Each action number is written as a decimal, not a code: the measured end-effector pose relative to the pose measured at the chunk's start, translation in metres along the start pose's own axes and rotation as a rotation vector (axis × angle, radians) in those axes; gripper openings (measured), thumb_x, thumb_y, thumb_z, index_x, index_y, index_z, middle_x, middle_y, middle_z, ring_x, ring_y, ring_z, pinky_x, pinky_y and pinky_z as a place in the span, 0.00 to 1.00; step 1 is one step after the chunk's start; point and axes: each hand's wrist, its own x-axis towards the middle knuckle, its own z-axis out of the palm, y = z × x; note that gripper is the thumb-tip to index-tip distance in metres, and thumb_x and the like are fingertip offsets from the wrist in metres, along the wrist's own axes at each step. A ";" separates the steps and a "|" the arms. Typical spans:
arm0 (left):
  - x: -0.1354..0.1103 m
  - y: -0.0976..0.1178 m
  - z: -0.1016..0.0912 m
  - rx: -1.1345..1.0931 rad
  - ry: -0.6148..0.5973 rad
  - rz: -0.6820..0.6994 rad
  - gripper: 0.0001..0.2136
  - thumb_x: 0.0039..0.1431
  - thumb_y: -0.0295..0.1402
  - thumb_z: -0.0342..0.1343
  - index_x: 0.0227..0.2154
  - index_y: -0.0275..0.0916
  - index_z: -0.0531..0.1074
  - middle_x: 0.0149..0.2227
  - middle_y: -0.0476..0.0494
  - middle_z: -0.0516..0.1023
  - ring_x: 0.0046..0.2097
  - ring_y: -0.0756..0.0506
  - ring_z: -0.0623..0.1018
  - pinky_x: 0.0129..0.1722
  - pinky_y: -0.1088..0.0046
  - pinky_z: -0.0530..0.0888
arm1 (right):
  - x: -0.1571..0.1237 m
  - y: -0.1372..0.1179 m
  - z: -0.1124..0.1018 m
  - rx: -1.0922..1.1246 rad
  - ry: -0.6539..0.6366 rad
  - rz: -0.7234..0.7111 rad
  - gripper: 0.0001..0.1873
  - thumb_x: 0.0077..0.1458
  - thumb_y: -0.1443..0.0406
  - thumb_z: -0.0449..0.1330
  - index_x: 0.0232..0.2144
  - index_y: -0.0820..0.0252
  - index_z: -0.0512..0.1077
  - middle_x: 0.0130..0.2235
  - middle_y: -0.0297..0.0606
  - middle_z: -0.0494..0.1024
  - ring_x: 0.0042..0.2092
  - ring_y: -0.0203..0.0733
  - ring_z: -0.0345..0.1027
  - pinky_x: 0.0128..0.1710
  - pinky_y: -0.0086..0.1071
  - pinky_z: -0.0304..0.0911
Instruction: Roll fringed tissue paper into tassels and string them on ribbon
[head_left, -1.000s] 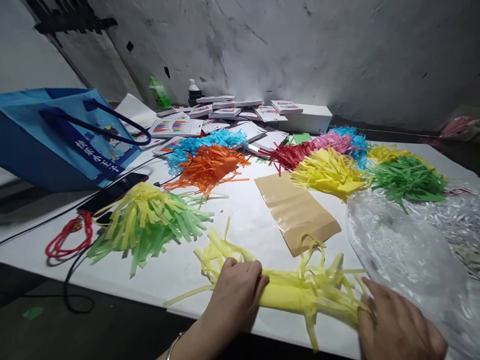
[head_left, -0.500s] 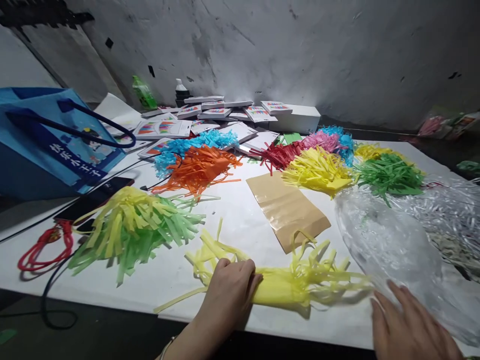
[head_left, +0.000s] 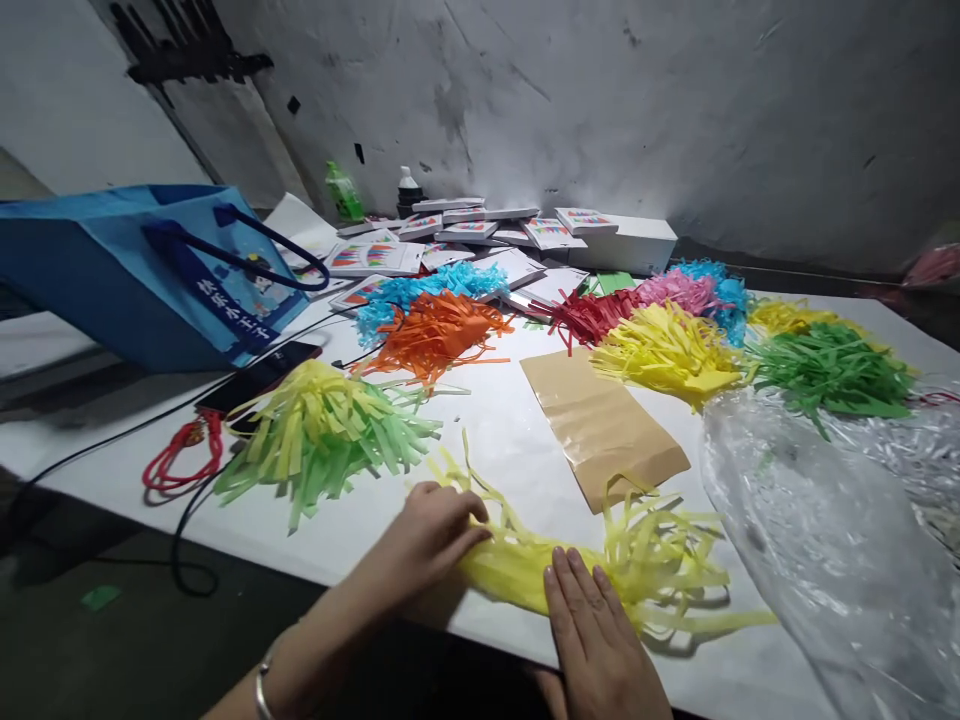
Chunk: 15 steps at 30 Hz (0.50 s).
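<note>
A: Going from the left, how does the yellow piece look to handle?

B: It's a flat bundle of thin, pale yellow paper [head_left: 517,578], lying along the near edge of the white-covered desk [head_left: 495,400]. I judge it very light and soft. The loose strips at its left end probably bend and tangle easily, and a sharp tug could tear them.

A: And further along?

B: The middle is an uncut band, likely the firmest part and the best place to take hold. The right end is a fringe again, curling and spread over the desk, so I'd avoid lifting by it.

A: Slippery?

B: Perhaps a little, layer over layer. A flat palm suits it better than a hard pinch.

A: Now the grip, left one first.

B: The left hand [head_left: 429,530] curls over the left part of the bundle, thumb and forefinger a narrow gap apart. I can't tell whether paper is pinched between them.

A: And the right?

B: The right hand [head_left: 596,635] lies flat over the band, just left of the right-hand fringe, its long fingers straight and close together. It touches the paper from above rather than gripping it.

A: Anything near on that side?

B: A flat, shiny brown paper rectangle [head_left: 600,420] just beyond the fringe, then a crumpled, clear plastic bag [head_left: 810,530].
</note>
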 end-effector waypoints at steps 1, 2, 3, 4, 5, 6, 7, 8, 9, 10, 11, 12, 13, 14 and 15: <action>-0.001 -0.012 -0.012 0.007 0.013 -0.031 0.06 0.61 0.34 0.51 0.33 0.41 0.73 0.30 0.48 0.80 0.33 0.44 0.77 0.40 0.64 0.67 | -0.004 0.001 0.002 0.009 0.012 0.018 0.30 0.55 0.65 0.59 0.59 0.70 0.65 0.63 0.49 0.66 0.65 0.53 0.58 0.61 0.44 0.58; -0.003 -0.022 -0.023 0.030 0.050 -0.071 0.07 0.62 0.35 0.51 0.34 0.40 0.73 0.31 0.47 0.80 0.34 0.43 0.77 0.41 0.63 0.68 | -0.007 0.001 0.003 0.022 0.027 0.027 0.29 0.57 0.64 0.58 0.59 0.70 0.65 0.63 0.48 0.66 0.65 0.53 0.57 0.62 0.43 0.57; -0.005 -0.029 -0.032 0.071 0.115 -0.115 0.08 0.61 0.35 0.50 0.37 0.40 0.73 0.33 0.45 0.80 0.36 0.41 0.77 0.41 0.60 0.68 | -0.008 0.001 0.004 0.035 0.047 0.027 0.28 0.58 0.63 0.57 0.58 0.70 0.66 0.62 0.48 0.67 0.65 0.53 0.57 0.62 0.43 0.55; -0.008 -0.032 -0.037 0.122 0.207 -0.151 0.09 0.61 0.34 0.49 0.39 0.39 0.73 0.36 0.42 0.79 0.39 0.39 0.77 0.43 0.58 0.69 | -0.009 0.000 0.006 0.049 0.067 0.028 0.27 0.59 0.61 0.57 0.58 0.70 0.67 0.62 0.48 0.67 0.65 0.52 0.58 0.63 0.43 0.54; -0.011 -0.031 -0.039 0.168 0.307 -0.159 0.10 0.61 0.32 0.49 0.43 0.39 0.72 0.40 0.39 0.78 0.44 0.37 0.76 0.45 0.55 0.69 | -0.008 -0.001 0.008 0.062 0.087 0.032 0.27 0.59 0.60 0.57 0.57 0.70 0.67 0.61 0.49 0.68 0.64 0.52 0.58 0.64 0.43 0.53; -0.014 -0.025 -0.037 0.197 0.388 -0.117 0.12 0.61 0.30 0.48 0.46 0.38 0.70 0.45 0.37 0.77 0.48 0.36 0.75 0.48 0.54 0.69 | -0.007 -0.002 0.009 0.072 0.105 0.037 0.26 0.60 0.59 0.56 0.56 0.70 0.68 0.61 0.49 0.69 0.64 0.53 0.59 0.64 0.43 0.52; -0.018 -0.015 -0.030 0.203 0.434 -0.024 0.14 0.61 0.28 0.48 0.49 0.39 0.68 0.48 0.36 0.75 0.52 0.36 0.73 0.51 0.53 0.69 | -0.006 -0.003 0.011 0.079 0.123 0.042 0.26 0.60 0.59 0.56 0.56 0.71 0.69 0.60 0.49 0.70 0.63 0.53 0.60 0.65 0.42 0.50; -0.021 -0.002 -0.019 0.186 0.431 0.100 0.16 0.61 0.27 0.49 0.52 0.39 0.66 0.51 0.36 0.73 0.54 0.37 0.71 0.55 0.53 0.67 | -0.005 -0.004 0.012 0.085 0.139 0.049 0.25 0.61 0.59 0.55 0.55 0.71 0.69 0.60 0.49 0.70 0.63 0.53 0.61 0.66 0.42 0.49; -0.023 0.012 -0.006 0.149 0.370 0.264 0.17 0.62 0.26 0.49 0.53 0.40 0.66 0.52 0.37 0.73 0.55 0.39 0.71 0.58 0.54 0.65 | -0.004 -0.004 0.013 0.095 0.156 0.054 0.24 0.62 0.59 0.53 0.54 0.71 0.70 0.59 0.49 0.71 0.63 0.53 0.61 0.66 0.43 0.48; -0.026 0.026 0.008 0.126 0.295 0.401 0.16 0.62 0.28 0.51 0.53 0.41 0.66 0.50 0.40 0.75 0.55 0.40 0.72 0.61 0.53 0.61 | -0.004 -0.004 0.013 0.105 0.175 0.054 0.23 0.63 0.61 0.51 0.53 0.71 0.71 0.58 0.50 0.72 0.62 0.53 0.62 0.66 0.43 0.49; -0.028 0.039 0.023 0.126 0.188 0.471 0.16 0.63 0.28 0.52 0.54 0.41 0.66 0.50 0.40 0.76 0.54 0.40 0.72 0.62 0.54 0.60 | -0.006 -0.003 0.013 0.110 0.195 0.048 0.21 0.63 0.63 0.49 0.50 0.71 0.73 0.57 0.50 0.74 0.62 0.52 0.63 0.66 0.43 0.51; -0.029 0.048 0.036 0.118 0.157 0.511 0.15 0.64 0.29 0.52 0.53 0.39 0.67 0.49 0.40 0.78 0.52 0.41 0.74 0.61 0.56 0.60 | -0.008 -0.002 0.013 0.111 0.217 0.033 0.19 0.64 0.66 0.48 0.48 0.70 0.74 0.55 0.50 0.76 0.61 0.51 0.65 0.65 0.42 0.54; -0.031 0.055 0.048 0.104 0.152 0.538 0.13 0.66 0.29 0.51 0.52 0.37 0.68 0.46 0.41 0.79 0.48 0.42 0.75 0.59 0.58 0.62 | -0.010 0.000 0.011 0.108 0.241 0.006 0.18 0.64 0.69 0.47 0.45 0.68 0.75 0.52 0.49 0.78 0.59 0.48 0.67 0.64 0.40 0.56; -0.032 0.058 0.057 0.086 0.164 0.547 0.11 0.67 0.28 0.49 0.50 0.36 0.69 0.44 0.42 0.80 0.45 0.44 0.76 0.57 0.60 0.63 | -0.014 0.001 0.010 0.102 0.263 -0.025 0.17 0.64 0.71 0.47 0.43 0.66 0.76 0.50 0.46 0.80 0.57 0.46 0.70 0.62 0.38 0.58; -0.034 0.058 0.063 0.060 0.191 0.552 0.10 0.68 0.27 0.47 0.47 0.36 0.70 0.41 0.42 0.81 0.42 0.44 0.76 0.54 0.61 0.64 | -0.018 0.003 0.008 0.094 0.282 -0.047 0.16 0.64 0.72 0.48 0.42 0.64 0.76 0.47 0.43 0.81 0.55 0.43 0.72 0.62 0.35 0.60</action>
